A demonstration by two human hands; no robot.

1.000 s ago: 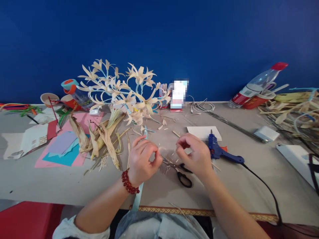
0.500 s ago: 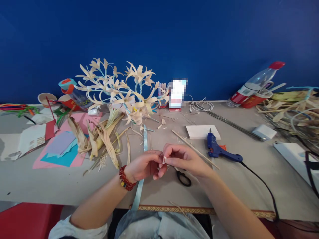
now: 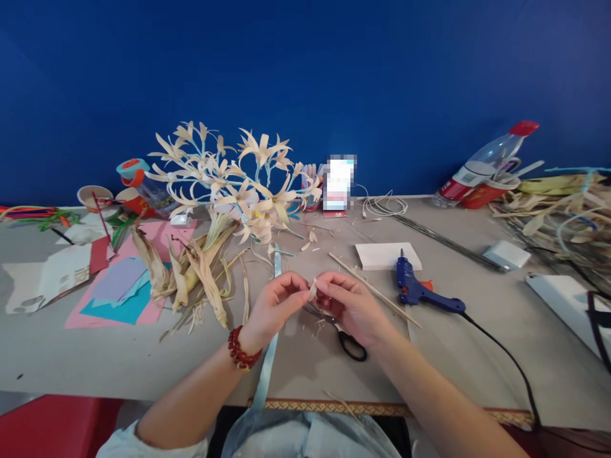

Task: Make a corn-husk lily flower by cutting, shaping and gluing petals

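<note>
My left hand and my right hand meet over the table, fingertips pinched together on a small cream-white husk petal. The petal is tiny and partly covered by the fingers. Just below the hands lies a pair of scissors with black handles, its blades partly behind my right hand. Thin husk scraps are scattered near the blades. A light blue ribbon runs under my left wrist, which wears a red bead bracelet. Past my right hand rests a thin wooden stick.
Husk flowers on blue stems stand at the back, with dried corn husks before them. To the right are a blue glue gun with a trailing cord, a white block and a tilted bottle. Coloured paper lies left.
The fingers of my left hand have risen and turned, and the pinched petal now shows more between both hands. The scissors' blades and scraps beneath have come into view.
</note>
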